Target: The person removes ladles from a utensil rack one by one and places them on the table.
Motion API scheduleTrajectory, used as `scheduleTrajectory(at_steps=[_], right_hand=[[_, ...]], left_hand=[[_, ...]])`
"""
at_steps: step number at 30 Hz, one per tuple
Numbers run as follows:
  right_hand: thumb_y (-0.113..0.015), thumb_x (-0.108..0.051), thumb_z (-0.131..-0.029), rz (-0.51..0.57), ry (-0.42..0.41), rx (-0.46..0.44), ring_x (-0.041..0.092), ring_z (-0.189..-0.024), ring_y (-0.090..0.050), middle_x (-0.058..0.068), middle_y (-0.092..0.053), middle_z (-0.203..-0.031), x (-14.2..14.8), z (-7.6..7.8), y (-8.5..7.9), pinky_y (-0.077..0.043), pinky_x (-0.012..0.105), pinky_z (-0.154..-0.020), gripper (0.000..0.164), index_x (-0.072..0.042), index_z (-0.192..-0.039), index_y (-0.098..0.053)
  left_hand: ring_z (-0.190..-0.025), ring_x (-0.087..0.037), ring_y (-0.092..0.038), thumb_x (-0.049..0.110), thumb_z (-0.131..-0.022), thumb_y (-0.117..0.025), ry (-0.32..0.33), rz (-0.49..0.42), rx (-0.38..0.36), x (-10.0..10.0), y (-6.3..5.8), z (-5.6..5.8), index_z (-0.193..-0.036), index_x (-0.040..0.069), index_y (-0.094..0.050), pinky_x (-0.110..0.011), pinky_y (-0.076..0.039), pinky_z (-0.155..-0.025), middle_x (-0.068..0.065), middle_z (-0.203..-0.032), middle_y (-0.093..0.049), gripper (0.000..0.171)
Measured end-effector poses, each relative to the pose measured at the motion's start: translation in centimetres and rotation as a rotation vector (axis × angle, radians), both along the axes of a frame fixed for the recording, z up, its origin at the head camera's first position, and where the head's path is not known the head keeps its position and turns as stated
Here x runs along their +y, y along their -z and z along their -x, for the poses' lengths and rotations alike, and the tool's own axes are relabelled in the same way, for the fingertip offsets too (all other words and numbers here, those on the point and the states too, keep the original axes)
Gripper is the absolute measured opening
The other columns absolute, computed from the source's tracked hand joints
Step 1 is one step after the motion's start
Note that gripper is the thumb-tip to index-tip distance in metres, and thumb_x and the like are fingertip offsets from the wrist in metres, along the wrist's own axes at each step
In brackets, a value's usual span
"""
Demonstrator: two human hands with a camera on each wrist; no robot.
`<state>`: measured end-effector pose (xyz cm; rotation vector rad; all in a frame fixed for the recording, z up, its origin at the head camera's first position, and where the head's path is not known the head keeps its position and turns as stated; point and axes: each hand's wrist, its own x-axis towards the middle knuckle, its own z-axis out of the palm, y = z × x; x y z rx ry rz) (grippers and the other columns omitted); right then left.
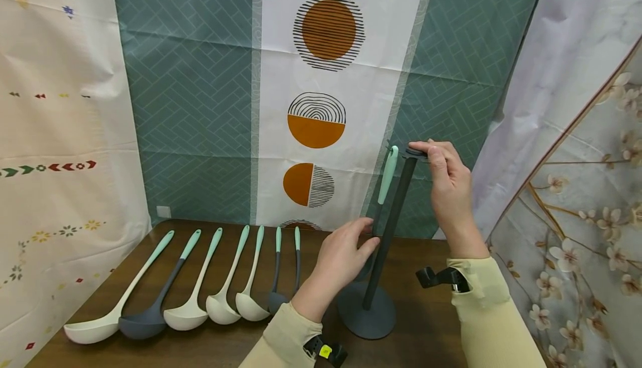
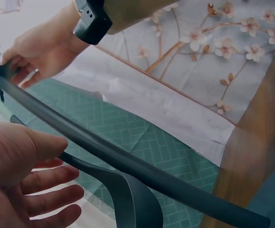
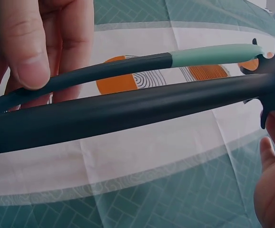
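Note:
A dark utensil stand (image 1: 396, 223) has a round base, an upright pole and a ring of hooks (image 3: 270, 85) at its top. A dark ladle with a mint-green handle (image 1: 388, 175) stands upright beside the pole, its handle end up against a hook. My left hand (image 1: 346, 253) pinches the ladle's dark shaft (image 3: 104, 71) loosely, thumb on one side and fingers on the other. At the top of the stand, my right hand (image 1: 448, 184) grips the hooked ring with its fingertips. In the head view the ladle's bowl is partly hidden behind my left hand.
Several ladles lie in a row on the brown wooden table (image 1: 225, 351), left of the stand. Among them are a cream ladle (image 1: 185, 315) and a dark ladle (image 1: 142, 323). A patterned cloth (image 1: 200, 106) hangs behind, and a flowered curtain (image 1: 577, 245) is at the right.

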<state>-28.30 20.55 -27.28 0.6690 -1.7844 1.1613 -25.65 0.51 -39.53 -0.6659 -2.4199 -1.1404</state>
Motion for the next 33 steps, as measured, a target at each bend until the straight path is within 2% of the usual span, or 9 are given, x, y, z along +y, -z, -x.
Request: scheduleTrajectory(at_steps=[8,12,20,33], right_hand=[[-0.049,-0.017,-0.119,0.022,-0.004,-0.009,0.016,-0.141,-0.057,-0.009,-0.069,-0.117,-0.05,0.23,0.32,-0.037,0.035,-0.124,0.036,-0.002,-0.129,-0.080],[-0.050,-0.016,-0.119,0.027,-0.008,0.003,0.016,-0.138,-0.058,-0.008,-0.069,-0.116,-0.12,0.27,0.29,-0.036,0.036,-0.124,0.035,-0.001,-0.128,-0.080],[-0.051,-0.017,-0.119,0.026,-0.004,0.005,0.018,-0.142,-0.056,-0.007,-0.069,-0.117,-0.38,0.00,0.22,-0.037,0.035,-0.124,0.034,-0.006,-0.129,-0.081],[-0.051,-0.016,-0.118,0.030,0.000,0.025,0.018,-0.140,-0.058,-0.007,-0.069,-0.115,-0.37,-0.01,0.25,-0.037,0.036,-0.124,0.034,-0.004,-0.129,-0.081]], left_hand=[[-0.095,-0.016,-0.072,0.025,-0.107,-0.078,-0.006,0.012,0.033,0.00,0.30,0.00,-0.130,0.014,-0.078,-0.037,-0.058,-0.084,0.003,-0.116,-0.080,0.026],[-0.090,-0.014,-0.071,0.025,-0.106,-0.078,-0.018,0.028,0.052,-0.11,0.18,-0.01,-0.126,0.015,-0.079,-0.035,-0.057,-0.080,0.004,-0.113,-0.080,0.022],[-0.092,-0.016,-0.073,0.024,-0.106,-0.078,-0.018,0.038,0.043,-0.41,-0.10,-0.17,-0.126,0.014,-0.079,-0.034,-0.058,-0.079,0.002,-0.114,-0.081,0.022],[-0.086,-0.013,-0.072,0.022,-0.106,-0.078,-0.009,0.039,0.066,-0.50,-0.26,-0.37,-0.123,0.013,-0.080,-0.031,-0.056,-0.073,0.002,-0.110,-0.081,0.020]])
